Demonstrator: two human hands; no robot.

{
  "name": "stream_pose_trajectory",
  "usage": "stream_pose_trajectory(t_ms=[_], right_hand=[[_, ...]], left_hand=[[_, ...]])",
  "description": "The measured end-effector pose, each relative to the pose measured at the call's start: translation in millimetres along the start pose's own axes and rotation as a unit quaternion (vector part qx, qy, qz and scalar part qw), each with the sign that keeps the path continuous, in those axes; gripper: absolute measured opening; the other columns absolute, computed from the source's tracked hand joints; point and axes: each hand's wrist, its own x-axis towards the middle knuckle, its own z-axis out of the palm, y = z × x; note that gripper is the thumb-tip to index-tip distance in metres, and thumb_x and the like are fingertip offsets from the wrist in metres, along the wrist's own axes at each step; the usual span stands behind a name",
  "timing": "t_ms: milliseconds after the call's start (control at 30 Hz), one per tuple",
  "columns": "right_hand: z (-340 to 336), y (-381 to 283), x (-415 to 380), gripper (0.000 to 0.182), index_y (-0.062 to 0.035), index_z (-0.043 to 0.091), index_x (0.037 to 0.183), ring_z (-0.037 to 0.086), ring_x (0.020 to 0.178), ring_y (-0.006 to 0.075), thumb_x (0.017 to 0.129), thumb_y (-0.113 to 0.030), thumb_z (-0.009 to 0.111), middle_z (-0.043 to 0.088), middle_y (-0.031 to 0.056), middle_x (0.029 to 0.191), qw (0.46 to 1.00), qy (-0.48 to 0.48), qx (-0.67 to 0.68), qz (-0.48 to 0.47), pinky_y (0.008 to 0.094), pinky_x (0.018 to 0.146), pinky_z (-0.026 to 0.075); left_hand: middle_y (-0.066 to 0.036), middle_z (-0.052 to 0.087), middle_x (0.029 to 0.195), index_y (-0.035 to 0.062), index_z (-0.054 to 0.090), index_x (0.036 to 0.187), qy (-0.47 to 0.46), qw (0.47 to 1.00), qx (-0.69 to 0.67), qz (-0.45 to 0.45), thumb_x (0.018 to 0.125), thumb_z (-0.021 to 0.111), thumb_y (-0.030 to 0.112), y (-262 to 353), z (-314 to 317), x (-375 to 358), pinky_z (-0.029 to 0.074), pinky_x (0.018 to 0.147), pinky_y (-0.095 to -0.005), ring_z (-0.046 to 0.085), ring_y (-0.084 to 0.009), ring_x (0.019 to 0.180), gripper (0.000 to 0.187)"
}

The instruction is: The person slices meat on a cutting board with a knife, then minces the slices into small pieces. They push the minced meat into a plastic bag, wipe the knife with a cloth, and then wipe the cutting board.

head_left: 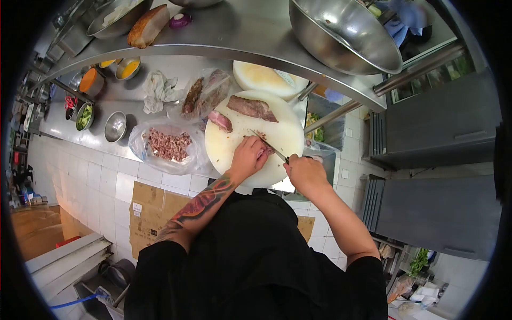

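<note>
My right hand (305, 173) is closed round the handle of a knife (273, 148), its blade lying across a round white cutting board (288, 114). Against the blade, my left hand (248, 156) presses down with bent fingers on a small piece of meat (265, 151), partly hidden beneath them. Small diced bits lie around the blade tip. Farther up the board rest a long brown piece of meat (252, 108) and a shorter pinkish chunk (220, 121). Left of the board, an open plastic bag (140, 140) holds diced meat (168, 144).
Beyond the board are a bag of dark meat (205, 94) and a crumpled cloth (159, 92). Small bowls (116, 127) stand to the left. An overhead steel shelf (234, 32) carries a large bowl (346, 34), a slab of meat (148, 26) and an onion half (180, 20).
</note>
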Motion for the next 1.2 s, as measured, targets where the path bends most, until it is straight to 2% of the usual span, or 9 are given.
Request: stream_pose_trajectory(t_ms=[167, 367, 567, 667, 733, 767, 833, 933, 1200], right_hand=[[17.9, -9.1, 33.2, 0.033, 0.0004, 0.071, 0.098, 0.079, 0.085, 0.041, 0.106, -0.031, 0.064, 0.078, 0.0226, 0.086, 0.999, 0.047, 0.007, 0.011, 0.0514, 0.079, 0.061], [-7.2, -10.3, 8.4, 0.034, 0.0009, 0.071, 0.1, 0.079, 0.088, 0.0414, 0.107, -0.032, 0.065, 0.078, 0.0226, 0.089, 0.999, -0.035, 0.005, 0.011, 0.0527, 0.081, 0.061], [14.0, 12.7, 26.6, 0.037, -0.0008, 0.069, 0.106, 0.077, 0.088, 0.0445, 0.108, -0.037, 0.064, 0.078, 0.0219, 0.087, 0.999, 0.002, 0.037, 0.033, 0.0552, 0.082, 0.06], [14.6, 18.7, 7.2, 0.036, -0.0018, 0.064, 0.109, 0.076, 0.084, 0.047, 0.108, -0.038, 0.064, 0.076, 0.0241, 0.086, 0.991, 0.007, 0.134, -0.001, 0.0561, 0.077, 0.059], [24.1, 14.1, 0.5, 0.034, -0.0019, 0.061, 0.108, 0.075, 0.079, 0.0473, 0.109, -0.036, 0.063, 0.075, 0.0249, 0.084, 0.996, 0.004, 0.086, 0.033, 0.0567, 0.072, 0.058], [26.9, 14.7, 1.2, 0.034, -0.0019, 0.061, 0.108, 0.075, 0.079, 0.0473, 0.109, -0.036, 0.063, 0.075, 0.0249, 0.084, 0.996, 0.005, 0.088, 0.035, 0.0567, 0.072, 0.058], [27.3, 13.7, 4.6, 0.032, -0.0008, 0.061, 0.106, 0.074, 0.076, 0.0466, 0.108, -0.032, 0.064, 0.074, 0.0232, 0.079, 0.995, 0.041, 0.086, 0.027, 0.0574, 0.07, 0.058], [10.2, 10.4, -0.1, 0.031, 0.0003, 0.062, 0.105, 0.074, 0.073, 0.045, 0.108, -0.03, 0.064, 0.074, 0.0217, 0.076, 0.996, 0.058, 0.074, 0.005, 0.0569, 0.068, 0.057], [-23.1, -6.2, -28.8, 0.032, 0.0016, 0.063, 0.1, 0.075, 0.072, 0.0424, 0.109, -0.029, 0.062, 0.074, 0.0211, 0.075, 1.0, -0.006, 0.018, -0.018, 0.0542, 0.067, 0.058]], left_hand=[[-0.014, 0.065, 0.108, 0.0032, 0.068, 0.101, -0.026, 1.0, -0.005, -0.004, 0.083, 0.084, 0.008, -0.6, -2.5, -1.3, 0.055, 0.086, -0.0475, 0.064, -0.0389, 0.102, 0.024], [-0.014, 0.065, 0.108, 0.0032, 0.068, 0.103, 0.007, 1.0, -0.011, 0.016, 0.083, 0.085, 0.007, -6.7, 1.5, -5.7, 0.055, 0.087, -0.0475, 0.064, -0.0393, 0.102, 0.026], [-0.015, 0.066, 0.112, 0.0031, 0.067, 0.107, -0.014, 1.0, -0.019, 0.018, 0.086, 0.085, 0.008, 3.2, -9.0, 2.3, 0.055, 0.088, -0.0448, 0.065, -0.0389, 0.106, 0.028], [-0.018, 0.066, 0.116, 0.002, 0.066, 0.112, 0.063, 0.997, -0.043, 0.007, 0.085, 0.083, 0.013, 2.8, -19.4, 4.4, 0.054, 0.094, -0.0483, 0.064, -0.0409, 0.109, 0.033], [-0.018, 0.065, 0.117, 0.0018, 0.065, 0.115, 0.099, 0.988, -0.069, -0.099, 0.085, 0.082, 0.012, -8.8, -20.4, 2.2, 0.054, 0.096, -0.0475, 0.063, -0.0407, 0.111, 0.036], [-0.018, 0.065, 0.117, 0.0018, 0.065, 0.115, 0.097, 0.988, -0.07, -0.097, 0.085, 0.082, 0.012, -10.0, -20.5, 1.2, 0.054, 0.096, -0.0475, 0.063, -0.0407, 0.111, 0.036], [-0.017, 0.065, 0.117, 0.0026, 0.066, 0.113, -0.005, 0.993, -0.066, -0.095, 0.086, 0.079, 0.011, -9.8, -22.3, -1.2, 0.054, 0.096, -0.0471, 0.063, -0.0402, 0.111, 0.032], [-0.016, 0.066, 0.116, 0.0037, 0.067, 0.108, 0.028, 0.999, -0.027, -0.026, 0.087, 0.077, 0.01, -1.9, -15.6, -0.7, 0.055, 0.094, -0.0469, 0.065, -0.0389, 0.109, 0.024], [-0.012, 0.067, 0.109, 0.0042, 0.07, 0.1, 0.006, 1.0, -0.003, -0.025, 0.086, 0.078, 0.007, -4.0, -5.4, -3.9, 0.057, 0.087, -0.047, 0.066, -0.0364, 0.104, 0.016]])
